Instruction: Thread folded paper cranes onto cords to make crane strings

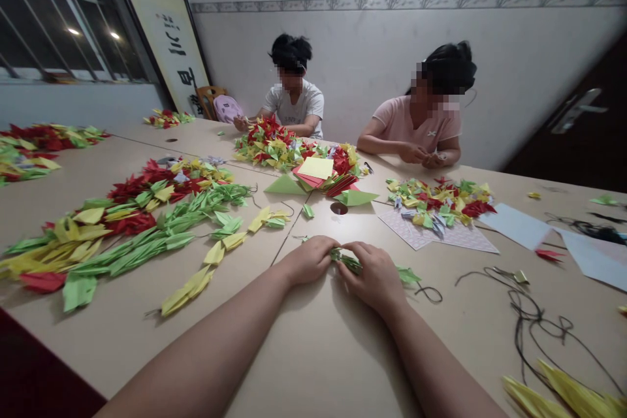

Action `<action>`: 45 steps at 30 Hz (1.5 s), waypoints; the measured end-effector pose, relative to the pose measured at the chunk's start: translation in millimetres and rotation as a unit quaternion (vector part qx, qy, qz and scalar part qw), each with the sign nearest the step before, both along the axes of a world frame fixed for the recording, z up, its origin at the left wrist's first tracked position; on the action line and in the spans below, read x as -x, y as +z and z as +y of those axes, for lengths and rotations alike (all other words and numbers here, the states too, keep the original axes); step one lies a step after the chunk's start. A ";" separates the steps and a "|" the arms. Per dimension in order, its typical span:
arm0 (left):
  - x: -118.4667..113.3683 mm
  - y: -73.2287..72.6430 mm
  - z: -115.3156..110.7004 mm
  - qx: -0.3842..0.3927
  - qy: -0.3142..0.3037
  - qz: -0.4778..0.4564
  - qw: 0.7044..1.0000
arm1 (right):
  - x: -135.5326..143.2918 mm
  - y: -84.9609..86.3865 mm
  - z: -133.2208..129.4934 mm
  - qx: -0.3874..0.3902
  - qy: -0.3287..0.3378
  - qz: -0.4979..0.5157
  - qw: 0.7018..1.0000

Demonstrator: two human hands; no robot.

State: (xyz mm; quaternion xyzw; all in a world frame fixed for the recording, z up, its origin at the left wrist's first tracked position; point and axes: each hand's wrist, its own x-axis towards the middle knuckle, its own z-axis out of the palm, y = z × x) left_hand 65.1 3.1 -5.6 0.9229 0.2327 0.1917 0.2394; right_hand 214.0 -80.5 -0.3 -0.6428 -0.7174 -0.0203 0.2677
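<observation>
Near the middle of the table, my left hand (312,261) and my right hand (373,276) meet over a string of green folded paper pieces (351,264). My left fingers are closed round its left end. The right fingers curl over its middle, with thumb and fingertips on it. One green piece (407,275) sticks out to the right of my right hand, and a dark cord (431,292) trails from it in a loop. Much of the string is hidden under my hands. To the left lies a yellow paper string (193,282).
Long green paper strings (147,245) and mixed red, yellow and green heaps (269,144) cover the left and back. Square paper sheets (317,168) are stacked ahead, near a table hole (339,208). Loose black cord (533,320) lies right. Two people sit opposite, working with their hands.
</observation>
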 end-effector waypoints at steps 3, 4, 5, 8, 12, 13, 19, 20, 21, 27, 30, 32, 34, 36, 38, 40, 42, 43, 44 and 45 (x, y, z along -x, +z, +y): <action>1.2 -2.7 0.7 -0.017 0.013 -0.012 1.000 | -1.7 -1.4 -1.9 -0.023 -0.030 0.023 0.999; 1.8 -3.7 1.2 -0.024 0.019 -0.014 0.999 | -2.2 -2.3 -2.6 -0.022 -0.034 0.032 0.999; 2.6 -4.8 1.9 -0.030 0.025 -0.014 0.999 | -2.4 -3.3 -3.2 -0.016 -0.034 0.039 0.999; 4.9 -7.2 4.4 -0.046 0.045 -0.008 0.998 | -2.4 -6.8 -4.2 0.010 -0.020 0.041 0.999; 6.8 -7.4 6.7 -0.037 0.063 -0.013 0.997 | -4.0 -9.7 -2.3 0.017 -0.008 0.040 0.999; 7.0 -6.9 7.1 -0.030 0.062 -0.016 0.998 | -5.0 -9.9 -1.6 0.019 -0.002 0.044 0.999; 7.7 -1.9 7.1 0.014 0.050 -0.018 0.999 | -10.3 -11.9 2.3 0.001 0.023 0.071 0.997; 7.8 -1.1 6.9 0.021 0.050 -0.020 0.998 | -10.6 -12.6 2.7 -0.007 0.022 0.069 0.997; 8.0 -0.4 6.5 0.026 0.049 -0.022 0.998 | -10.8 -13.3 3.1 -0.015 0.019 0.067 0.997; 8.1 2.6 5.0 0.038 0.030 -0.021 0.999 | -10.3 -13.2 3.1 -0.055 0.009 0.058 0.997; 8.1 2.6 5.3 0.048 0.029 -0.024 0.998 | -9.8 -11.5 2.4 -0.039 0.007 0.047 0.998; 8.2 2.0 5.8 0.052 0.033 -0.026 0.998 | -9.5 -10.9 2.2 -0.024 0.009 0.043 0.999; 8.3 1.1 6.3 0.054 0.034 -0.028 0.998 | -9.2 -11.1 2.2 -0.011 0.021 0.047 0.999; 8.4 0.3 6.8 0.056 0.035 -0.032 0.997 | -9.0 -11.7 2.4 -0.002 0.034 0.052 0.998; 8.2 0.2 6.9 0.058 0.035 -0.034 0.997 | -8.7 -12.5 2.6 0.002 0.038 0.056 0.998; 7.9 0.6 6.7 0.060 0.036 -0.035 0.997 | -8.3 -13.0 2.6 0.006 0.040 0.058 0.998; 7.6 1.3 6.4 0.063 0.037 -0.035 0.997 | -7.8 -12.8 2.5 0.011 0.044 0.056 0.997; 7.5 1.6 6.3 0.065 0.038 -0.035 0.997 | -7.5 -12.5 2.4 0.014 0.048 0.054 0.997; 7.4 1.9 6.1 0.066 0.038 -0.035 0.996 | -7.2 -12.2 2.3 0.017 0.052 0.053 0.997; 7.4 2.1 6.0 0.066 0.037 -0.036 0.996 | -6.9 -11.9 2.3 0.020 0.057 0.052 0.997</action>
